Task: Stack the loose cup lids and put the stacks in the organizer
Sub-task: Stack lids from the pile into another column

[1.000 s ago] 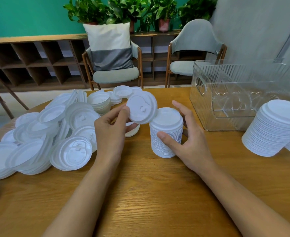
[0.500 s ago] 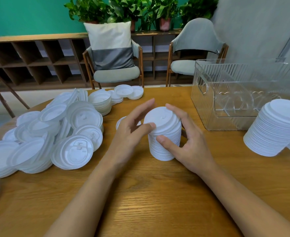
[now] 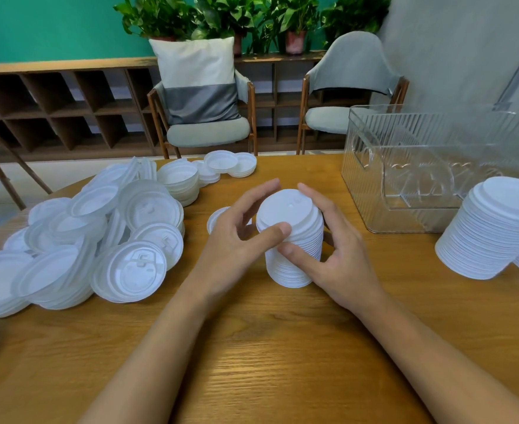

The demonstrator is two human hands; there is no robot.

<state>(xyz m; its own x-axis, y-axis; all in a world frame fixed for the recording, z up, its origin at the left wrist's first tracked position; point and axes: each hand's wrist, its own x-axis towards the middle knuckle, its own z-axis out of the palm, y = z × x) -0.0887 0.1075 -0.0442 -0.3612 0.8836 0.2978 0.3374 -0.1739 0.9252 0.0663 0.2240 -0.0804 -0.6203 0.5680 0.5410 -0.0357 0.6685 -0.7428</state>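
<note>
Roughly midway, by my judgement. Left hand (image 3: 237,237) and right hand (image 3: 328,249) both curl round lid stack (image 3: 295,255), frame centre, standing on tabletop (image 3: 267,362). Finished stack (image 3: 490,234) at right edge, outside organizer (image 3: 435,166). No lids visible in organizer. Loose lids (image 3: 99,234) heaped left, unstacked.

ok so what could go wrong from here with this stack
1. Both the left hand and the right hand grip the stack of lids near its upper half; lifted like this, the lower lids might slip off.
2. The taller stack stands just in front of the organizer and seems to lean; a forearm reaching over could topple it.
</note>
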